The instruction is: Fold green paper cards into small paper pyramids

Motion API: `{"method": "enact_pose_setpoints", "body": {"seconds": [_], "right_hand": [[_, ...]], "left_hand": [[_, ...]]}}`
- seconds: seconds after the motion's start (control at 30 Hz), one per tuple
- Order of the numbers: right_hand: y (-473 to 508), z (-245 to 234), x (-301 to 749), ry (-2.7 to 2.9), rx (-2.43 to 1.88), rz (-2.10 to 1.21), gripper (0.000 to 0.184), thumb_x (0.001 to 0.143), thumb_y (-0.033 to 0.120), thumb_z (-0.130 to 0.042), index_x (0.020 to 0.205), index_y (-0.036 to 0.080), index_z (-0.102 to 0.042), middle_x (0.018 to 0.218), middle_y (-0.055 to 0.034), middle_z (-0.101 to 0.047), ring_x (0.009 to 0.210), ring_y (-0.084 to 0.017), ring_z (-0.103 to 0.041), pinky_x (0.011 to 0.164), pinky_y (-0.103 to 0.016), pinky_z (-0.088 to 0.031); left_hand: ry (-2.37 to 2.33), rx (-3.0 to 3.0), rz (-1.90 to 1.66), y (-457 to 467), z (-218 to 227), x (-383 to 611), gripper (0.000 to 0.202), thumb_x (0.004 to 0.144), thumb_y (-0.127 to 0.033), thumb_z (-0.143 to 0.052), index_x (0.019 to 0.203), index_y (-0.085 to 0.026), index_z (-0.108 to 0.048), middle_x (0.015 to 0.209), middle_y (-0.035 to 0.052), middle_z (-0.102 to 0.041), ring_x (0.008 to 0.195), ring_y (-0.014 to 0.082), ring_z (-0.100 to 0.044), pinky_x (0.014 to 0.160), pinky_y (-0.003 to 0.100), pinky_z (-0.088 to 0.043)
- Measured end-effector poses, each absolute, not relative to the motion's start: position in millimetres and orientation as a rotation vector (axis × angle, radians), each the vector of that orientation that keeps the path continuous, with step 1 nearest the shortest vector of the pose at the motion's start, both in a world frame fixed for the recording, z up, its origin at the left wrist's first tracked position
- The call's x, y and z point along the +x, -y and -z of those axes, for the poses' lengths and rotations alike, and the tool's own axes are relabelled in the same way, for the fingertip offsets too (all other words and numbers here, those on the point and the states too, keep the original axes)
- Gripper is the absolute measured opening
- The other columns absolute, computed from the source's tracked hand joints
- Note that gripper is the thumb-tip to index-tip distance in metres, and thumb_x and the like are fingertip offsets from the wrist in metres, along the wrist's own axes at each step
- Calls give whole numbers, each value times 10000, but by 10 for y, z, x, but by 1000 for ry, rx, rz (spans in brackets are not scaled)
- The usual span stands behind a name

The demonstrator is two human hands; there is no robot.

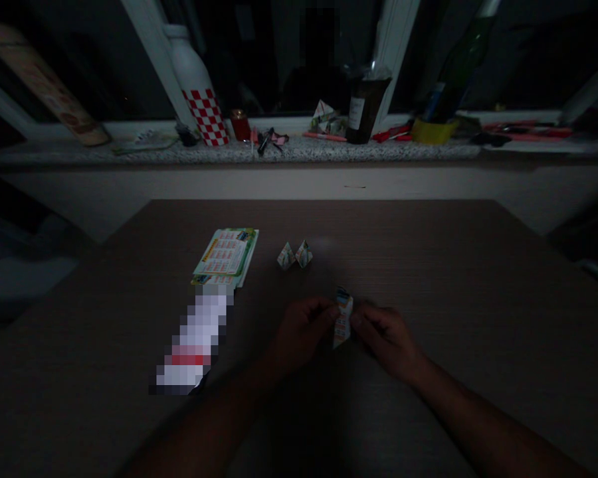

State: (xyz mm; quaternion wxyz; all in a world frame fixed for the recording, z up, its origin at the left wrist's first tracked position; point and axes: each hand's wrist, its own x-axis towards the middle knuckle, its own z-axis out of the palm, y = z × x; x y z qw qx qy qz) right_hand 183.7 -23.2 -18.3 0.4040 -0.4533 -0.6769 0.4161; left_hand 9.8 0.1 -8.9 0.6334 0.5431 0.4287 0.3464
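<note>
The folded paper strip is held upright above the wooden surface, between the person's two hands. At far left, a tall peach-coloured tube leans on the speckled windowsill. Next, a pixelated object lies on the surface, its details hidden, just below a stack of printed sheets. Behind them on the sill stand a white bottle with red checks and a small red jar. Near the middle of the surface, two folded paper pieces sit side by side, beyond the left hand, which pinches the strip's left edge between thumb and fingers. The right hand is curled, thumb and forefinger drawn together at the strip's right edge; whether they grip it I cannot tell. Behind, on the sill, are a dark cup and, farther right, a yellow ring at a green bottle's base.
</note>
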Motion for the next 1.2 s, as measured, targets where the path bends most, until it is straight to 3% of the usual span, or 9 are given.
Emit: {"method": "enact_pose_setpoints", "body": {"seconds": [0.2,0.9,1.2], "right_hand": [[239,144,1831,1854,-1029,-1070,354,945,350,-382,684,171,-542,522,44,-372,447,-77,-334,412,-198,-259],[264,168,1824,1814,-1052,-979,447,949,402,-354,565,187,-431,485,52,-325,417,-73,-321,421,-208,-257],[284,215,1798,1609,-1091,-1192,503,938,460,-367,529,180,-450,449,41,-379,400,-77,-344,403,-211,-261]], "left_hand": [[-908,1164,-726,-1,99,112,333,761,-461,-630,756,-133,-576,602,-28,-512,506,69,-418,492,190,-332],[-895,1297,-728,59,84,130,367,809,-499,-556,750,-140,-603,637,-12,-525,569,94,-447,549,208,-357],[-866,1399,-708,74,-28,114,325,824,-434,-559,677,-144,-563,606,-23,-490,567,88,-428,540,201,-342]]}}
